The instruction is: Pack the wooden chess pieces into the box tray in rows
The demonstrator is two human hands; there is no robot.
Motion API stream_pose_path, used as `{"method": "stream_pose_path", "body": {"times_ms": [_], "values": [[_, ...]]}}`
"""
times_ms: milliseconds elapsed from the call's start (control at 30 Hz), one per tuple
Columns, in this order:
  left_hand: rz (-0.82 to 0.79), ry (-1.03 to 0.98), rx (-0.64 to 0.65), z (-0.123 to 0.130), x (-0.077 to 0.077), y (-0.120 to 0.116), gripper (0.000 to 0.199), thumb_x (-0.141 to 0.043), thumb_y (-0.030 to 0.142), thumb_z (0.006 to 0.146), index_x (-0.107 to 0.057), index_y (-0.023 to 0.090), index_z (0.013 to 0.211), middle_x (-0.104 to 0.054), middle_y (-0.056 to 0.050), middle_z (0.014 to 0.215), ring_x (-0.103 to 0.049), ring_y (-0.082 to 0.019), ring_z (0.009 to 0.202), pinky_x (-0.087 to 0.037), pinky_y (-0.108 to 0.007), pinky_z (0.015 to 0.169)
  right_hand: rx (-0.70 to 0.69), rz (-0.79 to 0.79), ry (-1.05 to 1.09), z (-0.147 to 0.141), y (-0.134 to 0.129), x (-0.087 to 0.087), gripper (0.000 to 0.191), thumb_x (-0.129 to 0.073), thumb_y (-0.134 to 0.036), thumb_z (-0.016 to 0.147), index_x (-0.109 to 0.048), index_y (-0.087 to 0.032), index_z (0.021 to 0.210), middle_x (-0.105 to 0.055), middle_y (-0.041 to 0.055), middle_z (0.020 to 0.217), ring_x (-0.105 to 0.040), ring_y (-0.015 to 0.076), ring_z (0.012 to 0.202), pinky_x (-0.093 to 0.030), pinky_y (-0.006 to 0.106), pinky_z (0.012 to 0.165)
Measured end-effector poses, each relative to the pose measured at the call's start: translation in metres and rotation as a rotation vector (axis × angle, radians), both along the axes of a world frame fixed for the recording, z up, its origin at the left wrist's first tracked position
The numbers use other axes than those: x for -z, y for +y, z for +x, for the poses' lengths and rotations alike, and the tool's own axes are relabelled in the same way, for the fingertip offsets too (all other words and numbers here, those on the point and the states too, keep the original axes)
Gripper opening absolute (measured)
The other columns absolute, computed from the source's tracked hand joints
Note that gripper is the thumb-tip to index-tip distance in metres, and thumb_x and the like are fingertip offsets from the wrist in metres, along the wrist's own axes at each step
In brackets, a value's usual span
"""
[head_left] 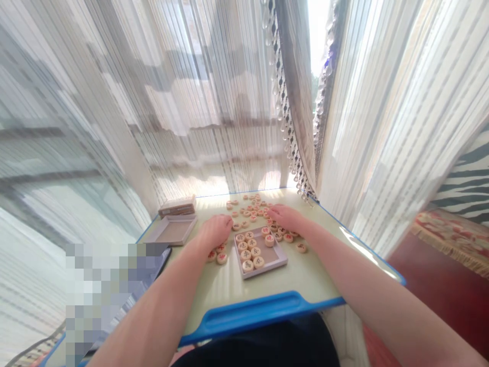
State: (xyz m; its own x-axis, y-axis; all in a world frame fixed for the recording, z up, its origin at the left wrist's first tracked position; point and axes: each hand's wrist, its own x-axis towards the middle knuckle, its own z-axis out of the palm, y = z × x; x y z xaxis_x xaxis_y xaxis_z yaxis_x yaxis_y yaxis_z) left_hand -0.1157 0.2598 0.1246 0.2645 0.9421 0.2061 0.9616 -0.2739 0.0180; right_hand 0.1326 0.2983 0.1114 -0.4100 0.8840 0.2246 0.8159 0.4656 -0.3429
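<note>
My left hand point(216, 228) is closed, its fingers curled down among round Chinese chess pieces on the table; whatever is under the fingertips is hidden. My right hand point(286, 216) stretches its fingers over the right side of the loose pieces point(250, 209), fingertips touching down among them. Between the hands and nearer to me sits a shallow open box point(269, 255). Two columns of black-marked pieces point(246, 255) fill its left side, and red-marked pieces point(269, 239) lie at its far right corner. Several red-marked pieces point(221, 258) rest below my left hand.
An empty box lid point(171, 229) lies at the left, with a flat stacked case point(177, 206) behind it. A dark-edged device point(163, 262), partly blurred out, is at the left edge. The pale table has a blue rim point(260, 311). Sheer curtains point(229, 102) hang close behind it.
</note>
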Motion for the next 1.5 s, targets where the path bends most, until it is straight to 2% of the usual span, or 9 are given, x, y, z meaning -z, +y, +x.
{"method": "stream_pose_path", "body": {"times_ms": [200, 333, 467, 600, 733, 833, 1000, 1133, 1500], "values": [[0.150, -0.217, 0.118, 0.010, 0.003, 0.009, 0.044, -0.019, 0.037, 0.090, -0.059, 0.019, 0.094, -0.062, -0.007, 0.104, -0.054, -0.017, 0.100, -0.040, -0.028, 0.089, 0.007, -0.006, -0.006, -0.001, -0.002, -0.003, 0.051, -0.023, -0.047, 0.090, -0.060, -0.017, 0.107, -0.054, 0.0101, 0.120, -0.047, 0.0196, 0.111, -0.032, 0.030, 0.094], [0.106, -0.326, 0.093, 0.022, 0.003, 0.018, 0.051, -0.014, 0.040, 0.090, -0.059, 0.018, 0.099, -0.061, -0.008, 0.109, -0.054, -0.018, 0.101, -0.041, -0.028, 0.090, 0.022, 0.023, -0.017, -0.004, -0.001, -0.002, 0.050, -0.021, -0.046, 0.090, -0.061, -0.020, 0.104, -0.053, 0.0083, 0.121, -0.046, 0.0203, 0.111, -0.033, 0.032, 0.094], [0.020, -0.270, 0.174, 0.032, 0.005, 0.027, 0.056, -0.011, 0.042, 0.090, -0.062, 0.019, 0.095, -0.064, -0.007, 0.101, -0.056, -0.018, 0.096, -0.042, -0.031, 0.089, 0.073, 0.075, -0.041, -0.008, 0.003, 0.001, 0.050, -0.020, -0.047, 0.089, -0.061, -0.023, 0.105, -0.052, 0.0068, 0.123, -0.047, 0.0225, 0.111, -0.035, 0.036, 0.092], [-0.015, -0.248, 0.175, 0.033, 0.006, 0.039, 0.058, -0.011, 0.044, 0.089, -0.055, 0.016, 0.116, -0.054, -0.007, 0.123, -0.045, -0.020, 0.115, -0.030, -0.035, 0.102, 0.099, 0.090, -0.060, -0.010, 0.004, 0.001, 0.051, -0.018, -0.048, 0.089, -0.061, -0.024, 0.100, -0.057, 0.0065, 0.116, -0.052, 0.0228, 0.103, -0.039, 0.037, 0.086], [-0.077, -0.187, 0.174, 0.031, 0.008, 0.049, 0.057, -0.007, 0.044, 0.089, -0.048, 0.025, 0.124, -0.049, 0.001, 0.128, -0.042, -0.017, 0.117, -0.027, -0.034, 0.102, 0.108, 0.084, -0.049, -0.008, 0.006, 0.001, 0.052, -0.018, -0.050, 0.089, -0.060, -0.022, 0.102, -0.057, 0.0069, 0.117, -0.052, 0.0226, 0.104, -0.039, 0.037, 0.087], [-0.067, -0.151, 0.169, 0.034, 0.010, 0.054, 0.054, -0.009, 0.043, 0.090, -0.050, 0.028, 0.121, -0.049, 0.004, 0.128, -0.044, -0.016, 0.114, -0.028, -0.033, 0.101, 0.100, 0.077, -0.029, -0.006, 0.007, 0.002, 0.052, -0.017, -0.050, 0.089, -0.058, -0.022, 0.107, -0.055, 0.0067, 0.119, -0.049, 0.0216, 0.108, -0.037, 0.036, 0.089], [-0.006, -0.133, 0.171, 0.036, 0.013, 0.054, 0.052, -0.012, 0.042, 0.090, -0.055, 0.024, 0.114, -0.053, -0.003, 0.122, -0.044, -0.019, 0.113, -0.029, -0.035, 0.100, 0.070, 0.060, -0.027, -0.004, 0.006, 0.003, 0.052, -0.017, -0.049, 0.090, -0.057, -0.023, 0.110, -0.052, 0.0072, 0.123, -0.046, 0.0211, 0.113, -0.035, 0.035, 0.093], [0.016, -0.076, 0.134, 0.030, 0.013, 0.048, 0.047, -0.021, 0.046, 0.087, -0.056, 0.026, 0.111, -0.053, -0.005, 0.118, -0.043, -0.021, 0.111, -0.031, -0.035, 0.097, 0.056, 0.026, -0.034, -0.003, 0.005, 0.004, 0.054, -0.017, -0.049, 0.089, -0.055, -0.021, 0.115, -0.049, 0.0076, 0.128, -0.043, 0.0211, 0.117, -0.031, 0.034, 0.097], [0.008, -0.031, 0.126, 0.021, 0.006, 0.028, 0.048, -0.017, 0.043, 0.089, -0.058, 0.019, 0.097, -0.060, -0.007, 0.102, -0.050, -0.020, 0.100, -0.038, -0.033, 0.090, 0.008, -0.004, -0.027, 0.001, 0.003, 0.006, 0.053, -0.018, -0.048, 0.090, -0.058, -0.021, 0.112, -0.052, 0.0075, 0.123, -0.045, 0.0216, 0.113, -0.031, 0.033, 0.096]]}}
